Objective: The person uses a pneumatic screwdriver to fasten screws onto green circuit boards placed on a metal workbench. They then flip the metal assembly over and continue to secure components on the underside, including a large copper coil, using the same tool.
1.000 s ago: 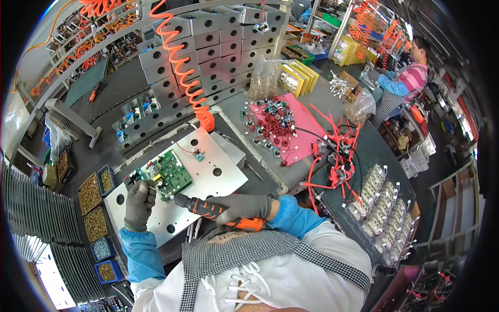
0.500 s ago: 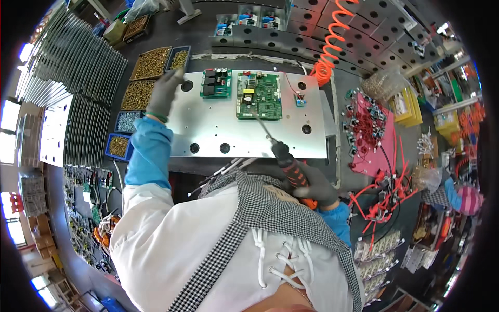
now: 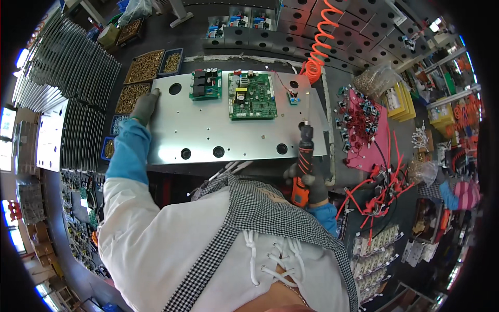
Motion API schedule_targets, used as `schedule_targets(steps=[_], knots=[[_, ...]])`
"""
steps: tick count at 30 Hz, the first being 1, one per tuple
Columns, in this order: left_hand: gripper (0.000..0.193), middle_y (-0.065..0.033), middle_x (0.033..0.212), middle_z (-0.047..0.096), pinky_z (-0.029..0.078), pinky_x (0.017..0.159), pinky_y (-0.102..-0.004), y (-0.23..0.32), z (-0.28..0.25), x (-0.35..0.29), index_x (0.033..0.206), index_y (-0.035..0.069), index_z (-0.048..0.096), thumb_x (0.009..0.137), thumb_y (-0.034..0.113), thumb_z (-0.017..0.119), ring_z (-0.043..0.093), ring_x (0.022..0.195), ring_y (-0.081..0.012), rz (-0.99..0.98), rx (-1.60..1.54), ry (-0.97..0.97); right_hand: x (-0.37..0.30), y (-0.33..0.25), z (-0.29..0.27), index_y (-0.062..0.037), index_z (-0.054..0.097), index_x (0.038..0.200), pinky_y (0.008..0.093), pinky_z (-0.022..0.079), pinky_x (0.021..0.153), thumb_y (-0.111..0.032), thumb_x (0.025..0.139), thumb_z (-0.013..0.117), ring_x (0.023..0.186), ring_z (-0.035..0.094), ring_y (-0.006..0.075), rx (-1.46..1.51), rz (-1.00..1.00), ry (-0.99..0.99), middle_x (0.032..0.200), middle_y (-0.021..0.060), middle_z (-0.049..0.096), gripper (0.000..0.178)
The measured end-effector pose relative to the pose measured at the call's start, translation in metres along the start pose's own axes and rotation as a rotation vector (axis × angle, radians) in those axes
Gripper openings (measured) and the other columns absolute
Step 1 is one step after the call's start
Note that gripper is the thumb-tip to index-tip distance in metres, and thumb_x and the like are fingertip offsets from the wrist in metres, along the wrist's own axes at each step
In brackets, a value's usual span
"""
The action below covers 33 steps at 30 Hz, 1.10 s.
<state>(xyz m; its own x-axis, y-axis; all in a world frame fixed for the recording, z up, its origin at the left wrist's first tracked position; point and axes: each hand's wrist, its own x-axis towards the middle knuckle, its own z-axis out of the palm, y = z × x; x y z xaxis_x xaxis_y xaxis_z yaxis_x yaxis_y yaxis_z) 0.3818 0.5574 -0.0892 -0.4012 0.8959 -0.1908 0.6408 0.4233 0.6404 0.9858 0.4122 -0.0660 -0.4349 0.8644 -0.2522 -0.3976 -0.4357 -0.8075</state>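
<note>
My right hand, in a dark glove, is wrapped round a black and orange power screwdriver. Its long bit points away from me, over the right part of a flat metal plate. My gloved left hand grips the plate's left edge, beside a tray of brass-coloured screws; some of its fingers are hidden. On the plate sit a large green circuit board, a smaller board with black blocks and a tiny blue board with a red wire.
More screw trays stand left of the plate. An orange coiled hose hangs behind it. At right, red-wired parts lie on a pink sheet. Stacked metal panels rise at far left; another person is at far right.
My left hand has come down and left onto the plate's edge. The screwdriver has swung right, from the large board to the plate's right side. The whole view has shifted slightly.
</note>
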Motion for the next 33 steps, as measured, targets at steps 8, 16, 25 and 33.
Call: schedule_targets(steps=[8,16,25,33], knots=[[0.041,-0.0110,0.107,0.073,0.052,0.090,-0.0312,0.002,-0.080,-0.134,0.125,-0.004,0.065,0.103,0.030,0.058,0.068,0.094,-0.0168,-0.193,-0.452,-0.153,-0.027,-0.074,0.016,0.0048,0.066,0.109,0.0472,0.056,0.084,-0.016,0.061,0.081,0.099,0.068,0.0361,0.122,0.031,-0.285,0.096,0.0149,0.071,0.054],[0.045,-0.0176,0.109,0.074,0.053,0.090,-0.0364,0.009,-0.072,-0.278,0.130,-0.002,0.063,0.104,0.034,0.054,0.071,0.094,-0.0219,-0.362,0.474,-0.458,-0.044,-0.093,0.012,0.0094,0.057,0.124,0.0508,0.056,0.093,-0.012,0.063,0.081,0.097,0.071,0.0381,0.165,0.198,-0.379,0.102,0.0208,0.072,0.069],[0.080,-0.0227,0.135,0.064,0.039,0.111,-0.0463,-0.085,0.022,-0.276,0.130,0.001,0.066,0.095,0.072,0.049,0.057,0.130,-0.0369,-0.439,0.521,-0.811,-0.016,-0.133,0.054,0.0052,0.059,0.121,0.0383,0.058,0.085,-0.018,0.073,0.073,0.092,0.070,0.0254,-0.236,0.213,-0.243,0.106,0.0183,0.070,0.056],[0.071,-0.0180,0.123,0.071,0.046,0.102,-0.0475,-0.051,-0.042,-0.196,0.126,0.004,0.070,0.096,0.066,0.052,0.065,0.118,-0.0335,-0.489,0.794,-1.002,0.052,-0.119,0.141,-0.0035,0.059,0.123,0.0344,0.057,0.080,-0.021,0.089,0.065,0.086,0.069,0.0211,-0.210,0.023,0.032,0.104,0.0116,0.069,0.038]])
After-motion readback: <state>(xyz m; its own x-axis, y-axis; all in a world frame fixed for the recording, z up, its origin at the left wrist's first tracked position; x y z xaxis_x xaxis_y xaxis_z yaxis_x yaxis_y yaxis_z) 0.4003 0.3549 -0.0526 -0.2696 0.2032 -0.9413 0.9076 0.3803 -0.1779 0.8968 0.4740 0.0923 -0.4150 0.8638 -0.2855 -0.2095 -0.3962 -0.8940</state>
